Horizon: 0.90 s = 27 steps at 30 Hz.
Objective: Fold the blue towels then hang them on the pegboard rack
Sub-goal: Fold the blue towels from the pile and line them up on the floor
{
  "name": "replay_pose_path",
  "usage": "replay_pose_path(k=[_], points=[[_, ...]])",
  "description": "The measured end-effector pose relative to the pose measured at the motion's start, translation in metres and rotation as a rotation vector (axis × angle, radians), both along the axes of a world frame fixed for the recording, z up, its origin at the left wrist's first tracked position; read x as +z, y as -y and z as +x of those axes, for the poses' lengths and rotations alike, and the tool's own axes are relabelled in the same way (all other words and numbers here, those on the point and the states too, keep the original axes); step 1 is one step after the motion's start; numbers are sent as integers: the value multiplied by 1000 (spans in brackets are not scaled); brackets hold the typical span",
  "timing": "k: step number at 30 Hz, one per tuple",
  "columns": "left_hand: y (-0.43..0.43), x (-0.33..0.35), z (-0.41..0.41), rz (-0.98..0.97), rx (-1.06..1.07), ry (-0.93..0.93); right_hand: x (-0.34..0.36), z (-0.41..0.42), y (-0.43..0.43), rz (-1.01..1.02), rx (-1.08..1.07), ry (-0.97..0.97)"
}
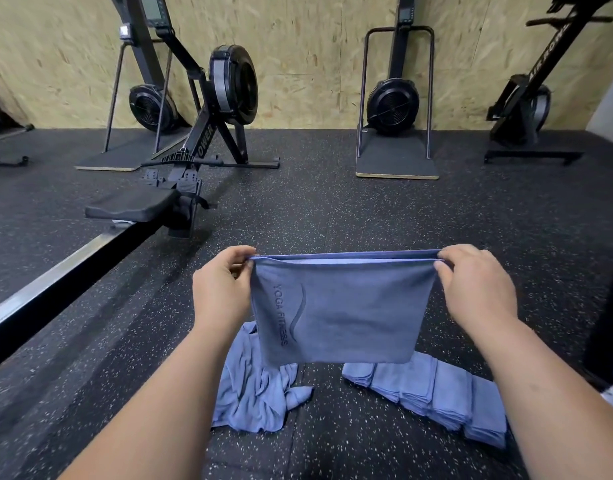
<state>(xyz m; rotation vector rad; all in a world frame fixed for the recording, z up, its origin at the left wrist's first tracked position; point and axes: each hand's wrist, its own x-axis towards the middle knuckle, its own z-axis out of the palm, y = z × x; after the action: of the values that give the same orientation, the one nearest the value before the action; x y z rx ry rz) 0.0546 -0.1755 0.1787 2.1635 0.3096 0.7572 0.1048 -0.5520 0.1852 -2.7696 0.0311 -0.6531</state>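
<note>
A blue towel (343,310) printed "YOGA FITNESS" hangs folded in the air in front of me. My left hand (223,289) pinches its top left corner and my right hand (474,289) pinches its top right corner, stretching the top edge level. Below it on the floor lies a crumpled heap of unfolded blue towels (253,393) on the left. A row of folded blue towels (443,400) lies on the right. No pegboard rack is in view.
Black speckled rubber floor (332,209) all round. A rowing machine (180,188) with its seat and long rail runs along the left. More fan machines (395,102) stand against the chipboard wall at the back. A dark object (609,323) stands at the right edge.
</note>
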Motion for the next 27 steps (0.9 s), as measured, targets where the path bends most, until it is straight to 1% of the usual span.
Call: replay_pose_path(k=[2,7,10,15,19,21,24,27], points=[[1,-1,0,40,34,-16,2,-2,-1,34,13,50],[4,-1,2,12,73,-67,6,-3,0,141,42,133],[4,-3,4,-65,62,-78,7,-3,3,196,63,170],[-2,-11,8,-165,14,-103,8,-1,7,325,85,110],[-3,-11,9,-208,-3,-94,8,1,10,372,63,94],[-3,-11,9,-238,-11,-85,10,0,9,497,54,54],[-2,-9,9,-283,12,-112,10,1,7,798,78,37],[2,-6,10,-387,21,-114,8,6,6,1104,138,-12]])
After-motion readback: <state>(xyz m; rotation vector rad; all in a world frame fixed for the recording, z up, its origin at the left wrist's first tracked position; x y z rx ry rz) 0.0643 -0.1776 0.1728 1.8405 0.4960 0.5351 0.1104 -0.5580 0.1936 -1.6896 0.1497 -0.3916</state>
